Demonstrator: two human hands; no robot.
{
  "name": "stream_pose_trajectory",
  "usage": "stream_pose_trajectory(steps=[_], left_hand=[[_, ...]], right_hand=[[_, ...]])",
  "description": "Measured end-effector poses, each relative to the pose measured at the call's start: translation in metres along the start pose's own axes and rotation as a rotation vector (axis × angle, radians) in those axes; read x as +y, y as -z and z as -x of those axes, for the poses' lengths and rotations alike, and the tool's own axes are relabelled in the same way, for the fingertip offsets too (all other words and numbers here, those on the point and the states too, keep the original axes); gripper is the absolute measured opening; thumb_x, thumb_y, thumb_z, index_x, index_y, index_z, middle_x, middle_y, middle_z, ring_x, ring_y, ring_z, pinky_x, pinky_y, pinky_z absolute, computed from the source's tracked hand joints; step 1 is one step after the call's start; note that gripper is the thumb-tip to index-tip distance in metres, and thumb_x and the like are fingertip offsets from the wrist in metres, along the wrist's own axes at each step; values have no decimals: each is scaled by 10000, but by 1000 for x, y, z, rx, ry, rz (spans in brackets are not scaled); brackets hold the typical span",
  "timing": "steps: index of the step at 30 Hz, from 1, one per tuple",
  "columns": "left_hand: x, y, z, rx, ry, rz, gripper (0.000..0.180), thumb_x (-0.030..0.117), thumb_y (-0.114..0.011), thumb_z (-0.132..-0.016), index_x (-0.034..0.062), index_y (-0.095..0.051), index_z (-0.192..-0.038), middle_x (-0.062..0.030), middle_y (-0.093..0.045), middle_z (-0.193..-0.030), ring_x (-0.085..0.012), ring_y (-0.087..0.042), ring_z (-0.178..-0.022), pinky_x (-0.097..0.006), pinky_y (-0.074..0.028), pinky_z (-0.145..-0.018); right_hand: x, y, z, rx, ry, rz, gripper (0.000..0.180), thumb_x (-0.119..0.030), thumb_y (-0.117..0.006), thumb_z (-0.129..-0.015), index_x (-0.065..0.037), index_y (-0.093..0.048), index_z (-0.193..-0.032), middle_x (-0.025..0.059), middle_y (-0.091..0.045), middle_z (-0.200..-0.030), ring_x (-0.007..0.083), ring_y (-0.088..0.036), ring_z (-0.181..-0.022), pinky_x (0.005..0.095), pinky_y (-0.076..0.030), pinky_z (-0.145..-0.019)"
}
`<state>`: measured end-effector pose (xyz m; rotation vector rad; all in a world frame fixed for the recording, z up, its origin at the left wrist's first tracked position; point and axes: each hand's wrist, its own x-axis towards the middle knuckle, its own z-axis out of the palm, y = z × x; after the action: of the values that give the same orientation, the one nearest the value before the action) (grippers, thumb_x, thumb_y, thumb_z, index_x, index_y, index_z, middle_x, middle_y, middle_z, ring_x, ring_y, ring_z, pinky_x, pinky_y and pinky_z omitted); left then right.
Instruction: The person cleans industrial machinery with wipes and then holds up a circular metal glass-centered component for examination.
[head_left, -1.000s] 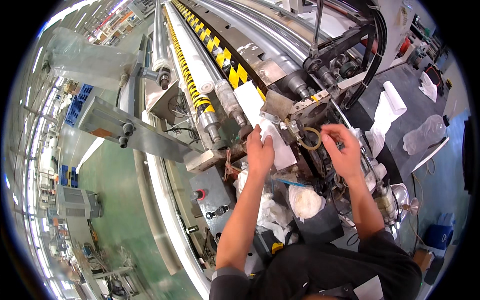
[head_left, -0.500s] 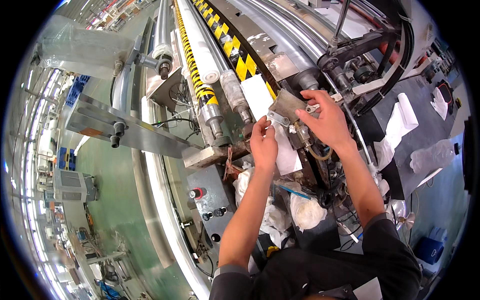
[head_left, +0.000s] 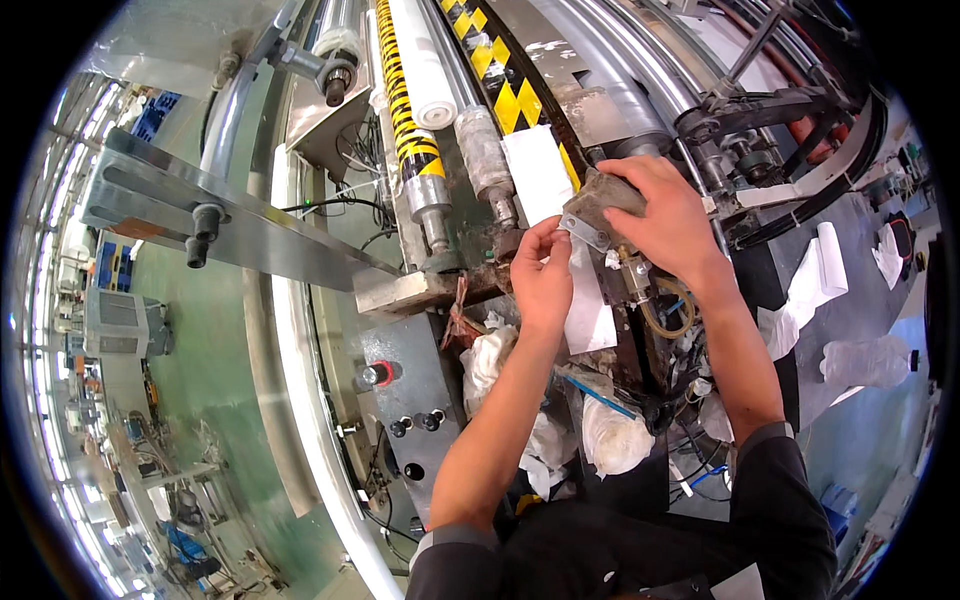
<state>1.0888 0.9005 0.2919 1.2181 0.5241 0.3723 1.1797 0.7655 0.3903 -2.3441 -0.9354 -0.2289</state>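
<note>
Since earlier, my right hand [head_left: 672, 215] shifted left, clamped over the grimy metal block [head_left: 598, 200]; left hand [head_left: 541, 275] just below-left pinched its bracket [head_left: 583, 232].

A white strip [head_left: 545, 190] lies beside yellow-and-black hazard striping [head_left: 500, 85], above a grey panel's red button [head_left: 376, 374].

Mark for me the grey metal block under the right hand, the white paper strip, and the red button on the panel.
Grey metal block [head_left: 598, 203], head view, its bare left face.
White paper strip [head_left: 537, 172], head view, upper part.
Red button [head_left: 373, 374], head view, its cap.
</note>
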Motion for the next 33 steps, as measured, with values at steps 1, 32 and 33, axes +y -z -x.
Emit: stream_pose_trajectory(steps=[1,32,33], left_hand=[[0,2,1,10,3,10,275,65,-623,-948,16,-649,-1218,-13,-655,-995,-87,-577,-903,-240,-466,-799],[56,4,-56,-165,-161,-845,212,261,-745,-769,91,-776,-890,-51,-731,-769,-175,-678,-661,-313,-535,-675],[60,5,-61,-192,-138,-872,215,268,-752,-758,91,-780,-878,-54,-728,-749,-171,-677,-654,-309,-536,-676]], right_hand=[[-1,0,0,-4,10,-11,440,-144,-731,-766,-97,-655,-1197,100,-656,-1140,318,-597,-1093,417,-483,-947],[-15,4,-10,-19,-219,73,302,-153,-774,-746,-73,-645,-1007,78,-656,-915,248,-628,-730,337,-507,-672],[-15,3,-13,-23,-206,100,294,-161,-770,-748,-76,-642,-998,81,-657,-910,264,-634,-744,347,-508,-675]])
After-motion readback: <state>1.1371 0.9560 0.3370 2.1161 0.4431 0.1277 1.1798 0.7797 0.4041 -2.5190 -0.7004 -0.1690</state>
